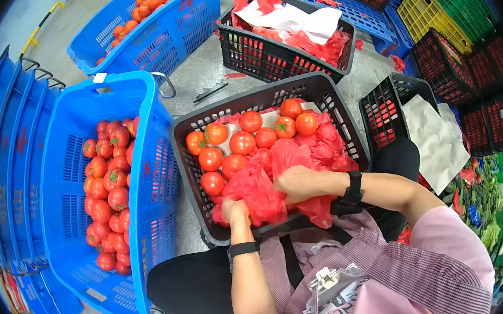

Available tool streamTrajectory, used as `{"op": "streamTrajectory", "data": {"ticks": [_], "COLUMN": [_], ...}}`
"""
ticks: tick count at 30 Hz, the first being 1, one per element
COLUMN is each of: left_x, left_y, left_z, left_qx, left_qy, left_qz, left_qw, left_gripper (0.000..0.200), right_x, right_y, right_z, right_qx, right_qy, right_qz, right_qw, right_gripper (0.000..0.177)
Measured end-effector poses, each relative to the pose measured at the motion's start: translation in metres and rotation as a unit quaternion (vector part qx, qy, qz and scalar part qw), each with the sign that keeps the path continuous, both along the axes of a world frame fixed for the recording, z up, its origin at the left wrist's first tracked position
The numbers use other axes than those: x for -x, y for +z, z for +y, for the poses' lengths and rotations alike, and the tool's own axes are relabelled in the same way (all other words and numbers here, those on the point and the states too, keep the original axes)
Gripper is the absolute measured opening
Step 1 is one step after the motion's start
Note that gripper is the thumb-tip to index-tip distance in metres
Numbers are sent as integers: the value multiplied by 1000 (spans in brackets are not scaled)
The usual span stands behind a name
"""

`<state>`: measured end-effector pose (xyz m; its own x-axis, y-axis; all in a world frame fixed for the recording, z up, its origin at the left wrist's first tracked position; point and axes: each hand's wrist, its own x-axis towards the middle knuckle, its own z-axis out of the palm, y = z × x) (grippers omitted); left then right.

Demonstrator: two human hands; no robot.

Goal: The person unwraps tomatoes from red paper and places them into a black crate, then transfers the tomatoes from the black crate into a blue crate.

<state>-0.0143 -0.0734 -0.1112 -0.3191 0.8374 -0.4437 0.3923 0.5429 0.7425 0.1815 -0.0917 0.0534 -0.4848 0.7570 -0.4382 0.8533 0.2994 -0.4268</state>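
In front of me stands a black crate (337,105), holding several red tomatoes (242,142) along its far and left sides. Crumpled red plastic film (309,151) fills its near and right parts. My left hand (235,210) is closed on a bunch of this film at the near left of the crate, its fingertips hidden in it. Just right of it, my right hand (306,183) is curled closed on the film too, with its fingers partly covered. A sheet of pale paper shows beneath the far tomatoes.
A large blue basket (150,186) of tomatoes (108,196) stands to my left, another blue basket (151,45) behind it. Beyond my crate is a black crate (259,52) with red film and paper; another with paper (436,137) sits right. Blue baskets (8,176) are stacked far left.
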Motion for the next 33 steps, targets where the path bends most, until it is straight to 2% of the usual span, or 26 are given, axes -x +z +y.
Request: {"op": "streamTrajectory", "data": {"ticks": [1,2,4,5,6,7,9,11,13,14,16,17,18,19,20,22,24,25,26,28,30,31,32,33], "left_x": [-4,-9,-39,-41,-44,-41,-40,-47,-42,-42,-42,-39,-36,-40,-42,-56,-82,-93,-102,-114,-132,-138,-144,-149], "left_y": [-5,-11,45,67,45,66,103,122,110,101,92,87,82,78,73,64,61,59,57,105,158,166,171,174], "left_z": [-4,-9,-18,-19,-25,-22,-18,-21,-16,-12,-9,-7,-5,-8,-9,-13,-20,-23,-24,-24,-20,-16,-12,-9], "left_qx": [74,143,91,79,51,71,93,110,119,127,110,60,8,-95,-98,-122,-117,-68,-20,23,-10,-8,28,65], "left_qy": [-4,-5,-173,-196,-162,-185,-208,-171,-140,-110,-61,-55,-48,-41,-60,-107,-99,-68,-38,-30,-26,-23,-17,-13], "left_qz": [-132,-263,-100,-80,-32,-1,30,208,176,144,146,115,85,114,99,63,9,-132,-270,-527,-643,-645,-692,-735], "left_qw": [988,954,976,974,985,980,973,957,967,975,981,990,995,988,988,985,988,986,962,849,766,764,721,675], "left_gripper": [34,38,46,52,50,50,50,52,55,58,64,56,47,39,35,30,25,24,23,25,24,24,24,24], "right_x": [2,3,-4,-7,-9,-7,0,5,6,5,8,9,7,3,0,-8,-26,-36,-46,-86,-82,-83,-86,-89], "right_y": [-3,-9,-35,-48,-59,-64,-71,-77,-87,-89,-89,-89,-88,-86,-85,-77,-65,-50,-30,-1,70,92,105,109], "right_z": [1,7,22,28,33,38,34,31,28,31,36,36,37,38,37,33,28,24,22,20,16,11,8,8], "right_qx": [-62,-125,-184,-177,-170,-192,-211,-234,-272,-276,-230,-229,-231,-210,-183,-141,-105,-93,-83,50,-26,53,129,109], "right_qy": [-14,-26,0,7,12,61,78,97,174,177,107,59,66,-1,-70,-89,-71,-90,-109,-180,-163,-227,-289,-221], "right_qz": [-8,-16,0,-5,-10,-24,-41,-60,-67,-69,-96,-61,-59,-2,56,71,114,141,168,207,267,277,284,279], "right_qw": [998,992,983,984,985,979,973,966,944,942,962,970,969,978,979,983,985,981,976,960,949,932,905,928], "right_gripper": [21,23,49,53,57,59,55,52,44,44,30,20,20,16,12,16,13,11,9,11,27,37,49,59]}}
